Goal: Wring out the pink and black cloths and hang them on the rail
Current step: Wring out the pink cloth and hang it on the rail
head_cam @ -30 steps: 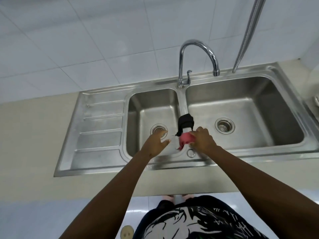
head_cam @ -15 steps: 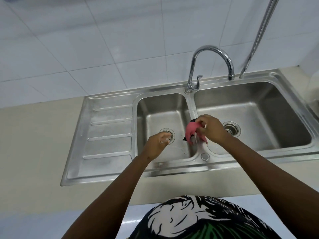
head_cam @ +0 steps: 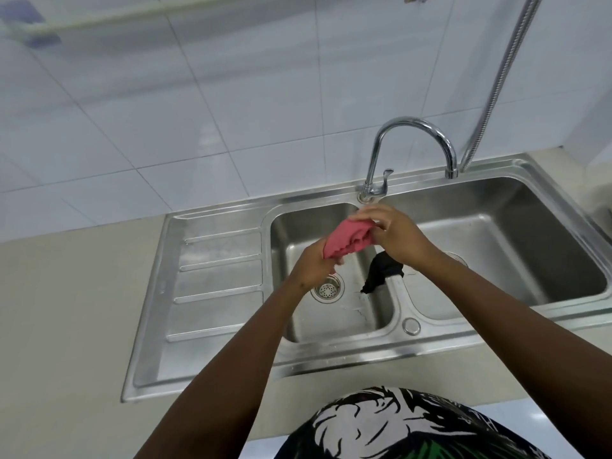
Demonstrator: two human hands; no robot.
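Pink cloth [head_cam: 344, 240]: bunched and held at both ends above the left basin of the stainless double sink [head_cam: 212, 293].
Left hand [head_cam: 313, 268]: fingers curled shut around the lower end of the pink cloth.
Right hand [head_cam: 394, 233]: pinching the upper end, fingertips closed on the fabric.
Black cloth [head_cam: 384, 270]: draped over the divider between the two basins, one tail hanging into the left basin, untouched.
Change: half a second ago only the right hand held the pink cloth while the left hung empty over the drain; now both grip it, and the pair has risen toward the faucet [head_cam: 410, 150].
Meaning: a two-handed hold looks like the setup for a twist, so wringing the pink cloth seems about to start.
Rail [head_cam: 99, 19]: pale bar on the tiled wall at upper left, well apart from both cloths.
Remaining: black cloth not yet wrung, neither hung.
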